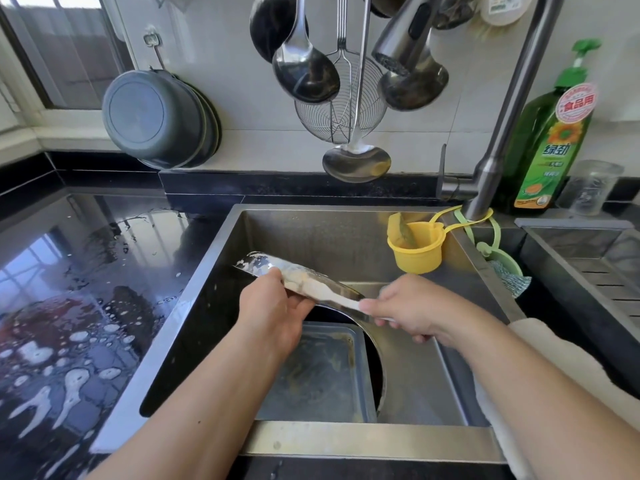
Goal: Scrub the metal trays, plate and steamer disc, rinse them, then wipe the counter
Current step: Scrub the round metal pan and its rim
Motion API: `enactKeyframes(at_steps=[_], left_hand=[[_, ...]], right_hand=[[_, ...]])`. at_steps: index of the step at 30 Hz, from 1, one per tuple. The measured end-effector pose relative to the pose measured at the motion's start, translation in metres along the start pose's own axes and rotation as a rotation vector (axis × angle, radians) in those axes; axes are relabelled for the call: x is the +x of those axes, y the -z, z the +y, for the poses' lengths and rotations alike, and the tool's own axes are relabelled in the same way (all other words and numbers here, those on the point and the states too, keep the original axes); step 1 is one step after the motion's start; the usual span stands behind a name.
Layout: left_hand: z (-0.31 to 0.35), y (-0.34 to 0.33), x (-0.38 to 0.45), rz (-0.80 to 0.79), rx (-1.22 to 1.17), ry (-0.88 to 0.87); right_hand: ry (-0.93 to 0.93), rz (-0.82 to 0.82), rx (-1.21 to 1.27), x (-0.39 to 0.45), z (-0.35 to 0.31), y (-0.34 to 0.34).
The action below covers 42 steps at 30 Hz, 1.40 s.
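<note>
My left hand (277, 313) grips the upper rim of a round metal plate (311, 275), which is tilted on edge over the sink and smeared with white foam. My right hand (415, 310) pinches the same rim further right, thumb on top and fingers curled beneath. Whether a scrub pad lies under those fingers is hidden. The plate's curved edge runs down to the sink floor. A rectangular metal tray (311, 375) with brownish residue lies flat in the sink bottom, below my left wrist.
The steel sink (311, 237) has a yellow cup (415, 247) hung at its back right and a scouring cloth (509, 275) in a green holder. Faucet (512, 116) and green dish soap bottle (550, 140) stand right. The black counter (69, 271) on the left is wet and foamy. Ladles (304, 67) hang overhead.
</note>
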<state>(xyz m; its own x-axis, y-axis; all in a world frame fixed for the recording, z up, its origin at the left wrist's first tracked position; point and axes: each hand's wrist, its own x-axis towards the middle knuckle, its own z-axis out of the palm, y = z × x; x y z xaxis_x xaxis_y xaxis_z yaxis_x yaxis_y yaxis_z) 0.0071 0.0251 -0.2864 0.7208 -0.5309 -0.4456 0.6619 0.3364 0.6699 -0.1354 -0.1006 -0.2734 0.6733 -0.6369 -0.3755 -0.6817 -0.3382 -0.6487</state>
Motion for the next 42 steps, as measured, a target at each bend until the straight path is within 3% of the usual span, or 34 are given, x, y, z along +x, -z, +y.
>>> enactKeyframes(at_steps=[8, 13, 18, 23, 28, 34, 39, 42], left_hand=[[0.002, -0.001, -0.01, -0.031, 0.099, 0.011], [-0.003, -0.001, -0.012, -0.036, 0.171, 0.041], [0.011, 0.004, -0.002, -0.063, -0.043, 0.005], [-0.005, -0.002, -0.011, -0.072, 0.085, 0.052], [0.016, 0.007, 0.005, -0.048, -0.057, -0.007], [-0.003, 0.0, -0.006, -0.072, 0.096, 0.062], [0.017, 0.007, 0.008, -0.02, -0.056, -0.007], [0.003, 0.001, 0.0, -0.056, 0.013, 0.02]], right_hand=[[-0.024, 0.157, 0.092, 0.003, 0.008, 0.01], [0.055, 0.078, 0.047, 0.004, -0.006, -0.007], [-0.077, 0.084, 0.033, -0.004, 0.013, 0.022], [0.015, 0.014, -0.001, 0.002, 0.0, -0.005], [-0.052, 0.064, 0.047, -0.003, 0.01, 0.017], [-0.009, 0.0, 0.051, -0.001, 0.0, -0.002], [-0.071, 0.056, 0.064, -0.006, 0.012, 0.016], [-0.071, 0.034, 0.118, -0.006, 0.01, 0.011]])
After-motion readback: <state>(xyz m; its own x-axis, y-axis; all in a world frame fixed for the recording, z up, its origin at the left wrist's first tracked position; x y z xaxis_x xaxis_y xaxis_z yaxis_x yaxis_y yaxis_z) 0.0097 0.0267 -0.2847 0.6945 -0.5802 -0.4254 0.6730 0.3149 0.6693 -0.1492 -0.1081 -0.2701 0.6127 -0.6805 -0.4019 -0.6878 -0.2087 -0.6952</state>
